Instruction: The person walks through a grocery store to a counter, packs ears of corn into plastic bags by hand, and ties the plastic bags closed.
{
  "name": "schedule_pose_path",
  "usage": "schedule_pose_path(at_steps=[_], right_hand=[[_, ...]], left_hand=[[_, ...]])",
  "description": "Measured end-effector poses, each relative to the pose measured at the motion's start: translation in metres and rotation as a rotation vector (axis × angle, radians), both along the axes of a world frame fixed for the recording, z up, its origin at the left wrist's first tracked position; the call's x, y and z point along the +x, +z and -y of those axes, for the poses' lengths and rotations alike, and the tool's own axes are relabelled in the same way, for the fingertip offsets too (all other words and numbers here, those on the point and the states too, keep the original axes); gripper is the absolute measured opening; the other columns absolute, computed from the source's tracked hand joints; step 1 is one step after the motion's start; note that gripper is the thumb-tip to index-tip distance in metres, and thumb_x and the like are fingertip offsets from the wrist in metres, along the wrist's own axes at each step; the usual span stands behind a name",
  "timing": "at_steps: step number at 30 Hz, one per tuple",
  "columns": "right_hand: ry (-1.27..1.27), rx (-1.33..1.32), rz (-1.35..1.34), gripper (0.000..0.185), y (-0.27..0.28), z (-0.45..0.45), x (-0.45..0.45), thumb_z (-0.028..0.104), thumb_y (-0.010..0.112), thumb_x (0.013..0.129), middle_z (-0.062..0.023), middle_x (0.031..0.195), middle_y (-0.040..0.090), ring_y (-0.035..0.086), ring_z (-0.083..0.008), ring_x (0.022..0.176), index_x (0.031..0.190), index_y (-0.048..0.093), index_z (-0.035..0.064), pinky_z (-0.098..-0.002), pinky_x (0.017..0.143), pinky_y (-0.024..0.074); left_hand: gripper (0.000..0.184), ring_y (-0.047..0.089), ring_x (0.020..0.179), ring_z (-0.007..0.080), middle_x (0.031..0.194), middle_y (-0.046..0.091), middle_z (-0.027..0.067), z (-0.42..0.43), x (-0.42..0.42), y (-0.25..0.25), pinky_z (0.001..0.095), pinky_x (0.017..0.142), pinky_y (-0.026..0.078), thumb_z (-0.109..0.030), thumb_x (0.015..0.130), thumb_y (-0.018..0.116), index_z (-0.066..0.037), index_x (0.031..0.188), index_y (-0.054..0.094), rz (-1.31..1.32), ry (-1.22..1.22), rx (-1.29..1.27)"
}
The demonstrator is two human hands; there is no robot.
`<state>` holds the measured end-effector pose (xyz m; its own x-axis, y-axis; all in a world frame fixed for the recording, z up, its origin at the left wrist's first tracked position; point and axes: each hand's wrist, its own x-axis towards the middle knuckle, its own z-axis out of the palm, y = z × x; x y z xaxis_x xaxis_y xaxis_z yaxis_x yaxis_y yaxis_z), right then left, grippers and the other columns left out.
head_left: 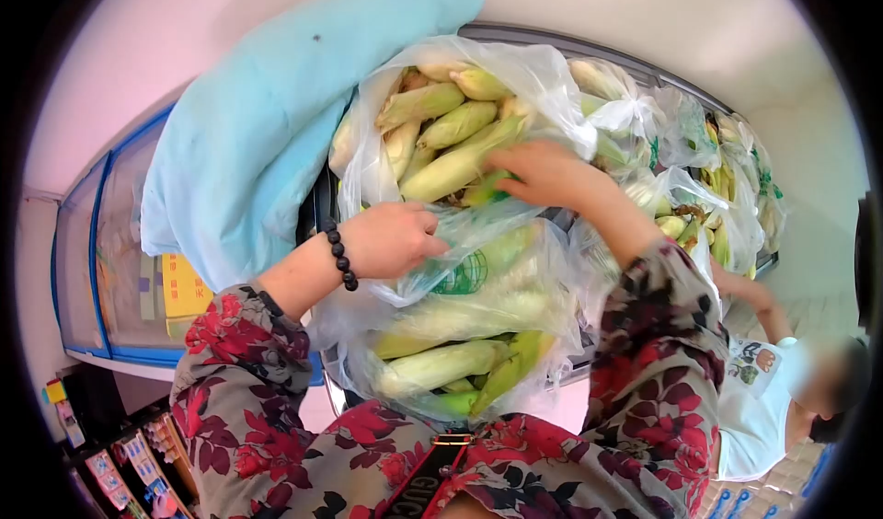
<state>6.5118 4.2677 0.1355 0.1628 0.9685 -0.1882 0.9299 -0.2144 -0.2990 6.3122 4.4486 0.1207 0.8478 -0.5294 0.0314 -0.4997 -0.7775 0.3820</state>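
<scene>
Ears of corn (457, 125) in pale green husks fill an open clear plastic bag (563, 82) in front of me. My left hand (391, 240) is closed on the near edge of this plastic bag, its fingers curled in. My right hand (550, 177) reaches over the bag's right side, against the corn. Its fingers are bent around a blurred green thing that I cannot make out. Closer to my body lies another plastic bag (497, 307) with green print and more ears of corn (443, 366) inside.
A light blue quilted cover (248, 142) is heaped at the left, by a blue-framed glass case (110, 243) and a yellow box (187, 289). More bagged corn (690, 229) stands at the right. A person in a white shirt (756, 422) is at the lower right, an arm extended toward those bags.
</scene>
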Motion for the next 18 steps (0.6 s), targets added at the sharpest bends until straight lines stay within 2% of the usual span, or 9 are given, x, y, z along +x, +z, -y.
schedule_pose_path(at_steps=[2, 4, 7, 8, 10, 12, 15, 18], right_hand=[[-0.031, -0.336, -0.057, 0.026, -0.003, 0.032, 0.01, 0.029, 0.056, 0.083, -0.0155, 0.085, 0.065, 0.061, -0.0346, 0.081, 0.092, 0.066, 0.0068, -0.0426, 0.076, 0.0477], [-0.221, -0.394, -0.014, 0.028, -0.017, 0.059, 0.018, 0.031, 0.057, 0.081, -0.0155, 0.083, 0.065, 0.062, -0.0343, 0.078, 0.081, 0.067, 0.0045, -0.0426, 0.072, 0.0483], [-0.236, -0.445, 0.035, 0.029, -0.003, 0.058, 0.026, 0.033, 0.057, 0.08, -0.0151, 0.082, 0.066, 0.062, -0.0338, 0.079, 0.082, 0.067, 0.0056, -0.0418, 0.072, 0.0486], [-0.197, -0.389, 0.058, 0.027, 0.002, 0.051, 0.024, 0.032, 0.06, 0.08, -0.0152, 0.085, 0.065, 0.062, -0.0322, 0.081, 0.088, 0.067, 0.0068, -0.0412, 0.073, 0.049], [-0.189, -0.022, 0.018, 0.029, 0.01, 0.028, 0.009, 0.025, 0.065, 0.077, -0.013, 0.095, 0.063, 0.06, -0.0305, 0.091, 0.1, 0.063, 0.0082, -0.0407, 0.079, 0.0473], [0.036, 0.36, 0.091, 0.041, -0.007, 0.004, 0.001, 0.018, 0.068, 0.074, -0.0115, 0.105, 0.059, 0.054, -0.0303, 0.101, 0.111, 0.056, 0.009, -0.0406, 0.085, 0.0443], [0.156, 0.486, 0.303, 0.039, -0.046, -0.028, -0.007, 0.016, 0.066, 0.075, -0.0113, 0.101, 0.06, 0.055, -0.0319, 0.102, 0.111, 0.054, 0.0116, -0.0413, 0.083, 0.0451], [0.081, 0.098, 0.159, 0.041, -0.056, -0.02, -0.003, 0.015, 0.068, 0.073, -0.013, 0.101, 0.06, 0.056, -0.032, 0.101, 0.111, 0.052, 0.0111, -0.0417, 0.081, 0.0455]], left_hand=[[0.03, 0.054, 0.086, 0.0257, 0.084, 0.055, 0.0061, -0.001, -0.009, 0.001, 0.0352, 0.07, 0.049, -0.008, 0.07, 0.064, -0.012, 0.1, 0.064, -0.02, 0.005, 0.006], [0.029, 0.053, 0.087, 0.0254, 0.085, 0.056, 0.0059, 0.003, -0.011, -0.002, 0.0352, 0.071, 0.049, -0.008, 0.071, 0.064, -0.012, 0.1, 0.064, 0.003, 0.04, 0.003], [0.027, 0.053, 0.089, 0.0251, 0.089, 0.056, 0.0059, 0.008, -0.008, -0.005, 0.0359, 0.074, 0.048, -0.008, 0.071, 0.066, -0.012, 0.098, 0.064, 0.005, 0.061, 0.011], [0.027, 0.053, 0.09, 0.0254, 0.09, 0.056, 0.0061, 0.009, -0.008, -0.007, 0.036, 0.075, 0.048, -0.008, 0.071, 0.066, -0.012, 0.098, 0.063, -0.004, 0.063, 0.013], [0.026, 0.054, 0.091, 0.0257, 0.09, 0.056, 0.0067, 0.008, -0.008, -0.007, 0.0365, 0.075, 0.048, -0.01, 0.071, 0.066, -0.011, 0.096, 0.062, -0.008, 0.063, -0.007], [0.024, 0.055, 0.092, 0.0257, 0.088, 0.057, 0.0076, 0.008, -0.007, -0.005, 0.0371, 0.075, 0.049, -0.013, 0.072, 0.066, -0.009, 0.094, 0.061, 0.02, 0.069, -0.038], [0.032, 0.055, 0.095, 0.0263, 0.091, 0.056, 0.009, 0.012, -0.007, 0.007, 0.0362, 0.078, 0.046, -0.011, 0.07, 0.069, -0.008, 0.099, 0.055, -0.091, 0.327, -0.052], [0.032, 0.056, 0.091, 0.025, 0.088, 0.056, 0.009, 0.001, -0.012, -0.005, 0.0341, 0.08, 0.042, -0.015, 0.071, 0.068, -0.007, 0.099, 0.055, -0.119, 0.451, 0.167]])
